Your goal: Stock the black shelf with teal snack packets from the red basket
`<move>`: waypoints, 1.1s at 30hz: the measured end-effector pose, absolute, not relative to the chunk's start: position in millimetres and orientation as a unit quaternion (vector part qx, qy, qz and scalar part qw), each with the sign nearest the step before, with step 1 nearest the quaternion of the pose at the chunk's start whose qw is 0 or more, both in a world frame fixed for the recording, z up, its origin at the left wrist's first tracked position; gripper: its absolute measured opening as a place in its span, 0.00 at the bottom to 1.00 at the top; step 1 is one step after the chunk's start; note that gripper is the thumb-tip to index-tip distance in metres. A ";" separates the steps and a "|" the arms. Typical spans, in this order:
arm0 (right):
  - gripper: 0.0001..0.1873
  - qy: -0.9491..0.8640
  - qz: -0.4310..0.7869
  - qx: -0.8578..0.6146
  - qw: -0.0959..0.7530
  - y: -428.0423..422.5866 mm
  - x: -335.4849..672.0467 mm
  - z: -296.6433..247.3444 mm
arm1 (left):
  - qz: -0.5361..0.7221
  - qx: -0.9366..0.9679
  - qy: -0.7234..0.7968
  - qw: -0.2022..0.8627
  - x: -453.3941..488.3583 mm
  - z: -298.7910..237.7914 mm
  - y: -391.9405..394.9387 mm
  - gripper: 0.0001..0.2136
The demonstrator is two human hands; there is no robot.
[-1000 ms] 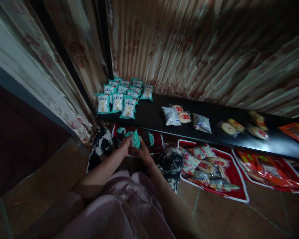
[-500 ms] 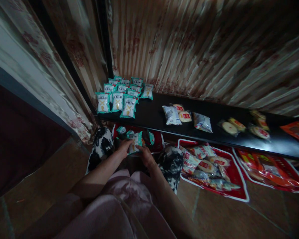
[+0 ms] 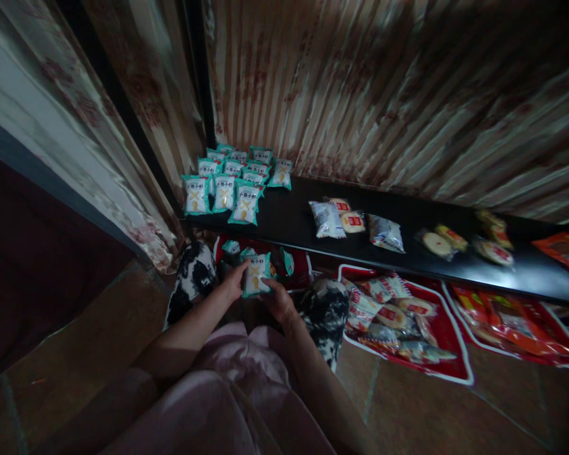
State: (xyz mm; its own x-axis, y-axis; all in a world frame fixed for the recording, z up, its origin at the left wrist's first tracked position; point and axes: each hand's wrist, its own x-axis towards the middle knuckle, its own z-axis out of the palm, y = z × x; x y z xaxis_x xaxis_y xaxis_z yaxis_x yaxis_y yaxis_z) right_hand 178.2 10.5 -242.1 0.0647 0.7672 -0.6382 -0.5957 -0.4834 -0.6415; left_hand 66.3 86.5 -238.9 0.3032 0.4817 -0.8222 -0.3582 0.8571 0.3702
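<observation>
Between my knees, both hands hold one teal-and-white snack bag [image 3: 256, 275], its printed front facing up. My left hand [image 3: 236, 282] grips its left edge, with the thumb on the front. On the lower right edge, my right hand [image 3: 279, 299] closes with its thumb over the corner. Just beyond and beneath is a red basket [image 3: 303, 268] with a few more teal bags [image 3: 231, 247] inside. On the left end of the black shelf [image 3: 284, 218], several matching bags [image 3: 245, 202] stand or lean in rows.
Farther right along the shelf lie silver-white packets [image 3: 327, 219], round wrapped cakes [image 3: 437, 242] and an orange packet [image 3: 562, 249]. A red basket with a white rim [image 3: 463, 354] holds mixed packets on the floor. Another basket [image 3: 540, 362] holds orange-red packs. A striped curtain [image 3: 360, 95] hangs behind.
The snack bag has tilted a little so more of its front shows. My right hand has shifted slightly down and toward its lower corner. The shelf items are unchanged.
</observation>
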 end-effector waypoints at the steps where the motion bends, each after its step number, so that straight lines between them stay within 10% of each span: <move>1: 0.14 -0.077 0.680 -0.527 0.504 9.7 178.4 -242.6 | 0.265 0.060 0.533 0.801 66.8 -239.2 86.3 0.14; 33: 0.29 -0.179 0.635 -0.536 0.527 1.3 175.7 -245.0 | 0.307 0.347 0.600 0.652 60.2 -216.3 71.4 0.14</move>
State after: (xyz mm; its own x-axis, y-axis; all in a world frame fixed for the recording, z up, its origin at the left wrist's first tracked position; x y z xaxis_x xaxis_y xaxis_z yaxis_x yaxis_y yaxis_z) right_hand 175.7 1.3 -245.0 0.1291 0.8614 -0.4912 -0.4772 -0.3802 -0.7923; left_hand 60.2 71.4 -216.3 0.0902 0.8169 -0.5697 0.0162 0.5707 0.8210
